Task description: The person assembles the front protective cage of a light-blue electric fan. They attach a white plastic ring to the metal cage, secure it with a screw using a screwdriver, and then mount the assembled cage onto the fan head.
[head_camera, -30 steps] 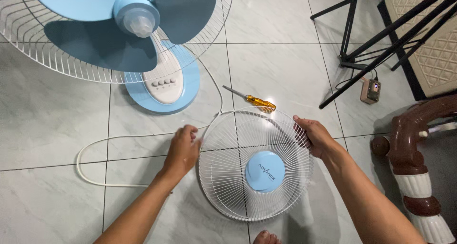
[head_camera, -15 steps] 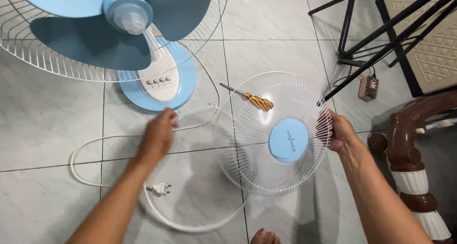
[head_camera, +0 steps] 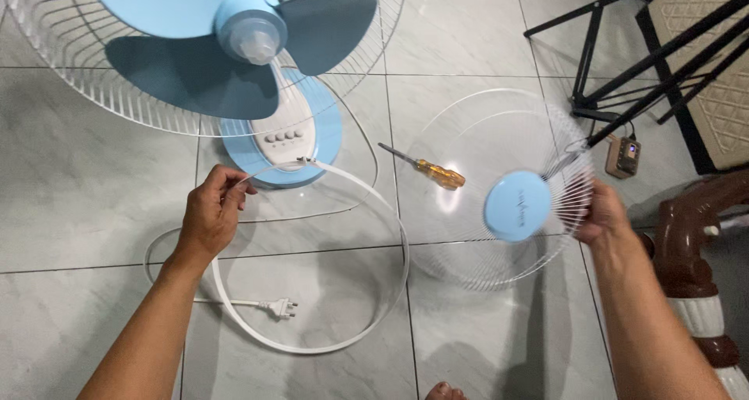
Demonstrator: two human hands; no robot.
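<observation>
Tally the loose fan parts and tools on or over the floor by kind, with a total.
Front grille, held in the right hand: 1
White rim ring, held in the left hand: 1
Screwdriver with amber handle: 1
Power plug on white cord: 1
Total: 4

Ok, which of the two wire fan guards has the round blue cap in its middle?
The loose front guard that the right hand holds by its rim. The other guard is on the fan, behind the blue blades, with no cap.

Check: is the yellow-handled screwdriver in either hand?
No, the yellow-handled screwdriver lies on the tiled floor, clear of both hands.
</observation>
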